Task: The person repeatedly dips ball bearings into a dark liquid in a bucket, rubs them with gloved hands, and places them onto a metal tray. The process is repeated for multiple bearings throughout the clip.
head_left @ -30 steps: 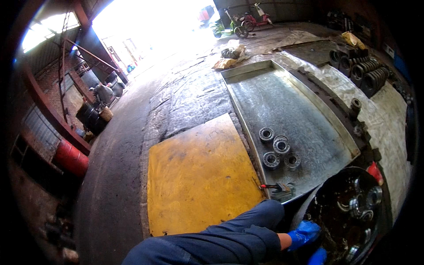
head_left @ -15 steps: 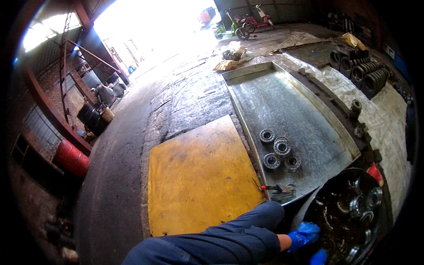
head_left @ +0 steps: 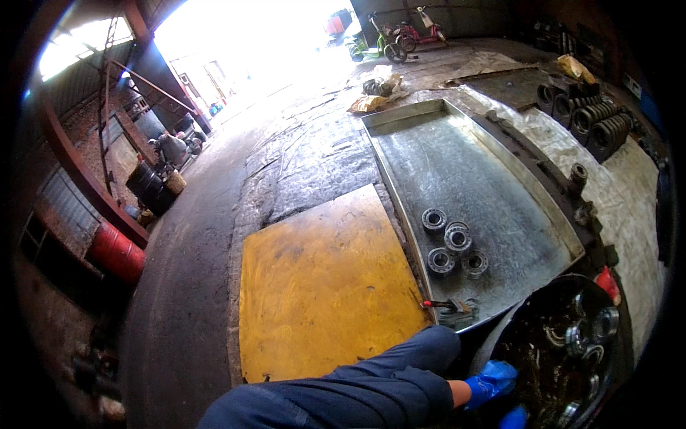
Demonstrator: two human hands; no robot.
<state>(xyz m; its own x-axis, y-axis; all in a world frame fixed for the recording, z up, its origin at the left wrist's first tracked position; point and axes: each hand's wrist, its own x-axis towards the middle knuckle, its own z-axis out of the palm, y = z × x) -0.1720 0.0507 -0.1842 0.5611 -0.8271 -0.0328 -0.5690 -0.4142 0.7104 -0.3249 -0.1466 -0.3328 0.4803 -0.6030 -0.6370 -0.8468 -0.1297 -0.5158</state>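
My left hand [head_left: 494, 381], in a blue rubber glove, is at the near left side of a round black basin [head_left: 493, 342]. Its fingers look curled; whatever they hold is hidden. Just below it, only a blue-gloved bit of my right hand [head_left: 513, 417] shows at the lower edge, fingers out of sight. Dark liquid fills the basin, and several metal bearing rings [head_left: 574, 339] lie toward its right side. Beyond it, several roller bearings [head_left: 441, 260] sit grouped in a shallow metal tray [head_left: 500, 214]. A paintbrush [head_left: 451, 305] with a red handle rests across the tray's near left edge.
Left of the tray lies a yellow board [head_left: 321, 286]. A red object [head_left: 607, 284] is beside the basin's far right rim. Stacked large bearing rings [head_left: 600, 121] stand on a pale sheet [head_left: 622, 186] at right. Drums [head_left: 116, 254] and parked scooters [head_left: 379, 44] are farther off.
The view has shifted very slightly. My gloved hands stay in nearly the same place by the basin; the bearings and paintbrush have not moved.
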